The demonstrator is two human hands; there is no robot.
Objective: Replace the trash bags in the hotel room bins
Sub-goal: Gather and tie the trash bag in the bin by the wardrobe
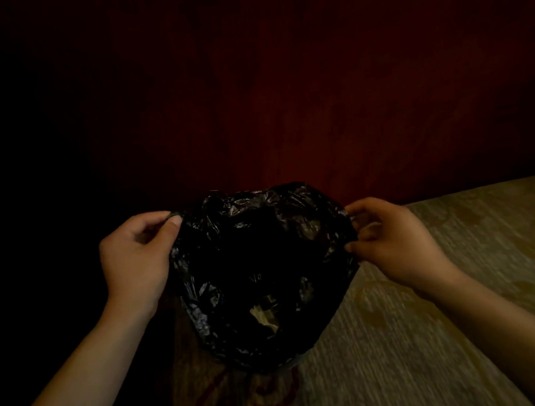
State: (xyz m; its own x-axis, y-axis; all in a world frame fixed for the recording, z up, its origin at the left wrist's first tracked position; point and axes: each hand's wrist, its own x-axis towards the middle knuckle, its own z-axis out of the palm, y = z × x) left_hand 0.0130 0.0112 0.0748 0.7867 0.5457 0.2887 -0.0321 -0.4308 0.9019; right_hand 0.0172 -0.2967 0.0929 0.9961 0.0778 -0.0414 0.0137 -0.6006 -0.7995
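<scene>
A crinkled black trash bag (pixel 259 268) hangs in the middle of the dim view, its mouth stretched wide between both hands. My left hand (pixel 138 259) pinches the bag's left rim between thumb and fingers. My right hand (pixel 392 243) pinches the right rim with curled fingers. Some pale scraps (pixel 263 316) show low inside the bag. The bin itself is hidden under the bag; I cannot tell its shape.
A dark red wooden panel (pixel 282 88) rises straight ahead. Beige patterned carpet (pixel 433 334) with red swirls covers the floor to the right and below. The left side of the view is black shadow.
</scene>
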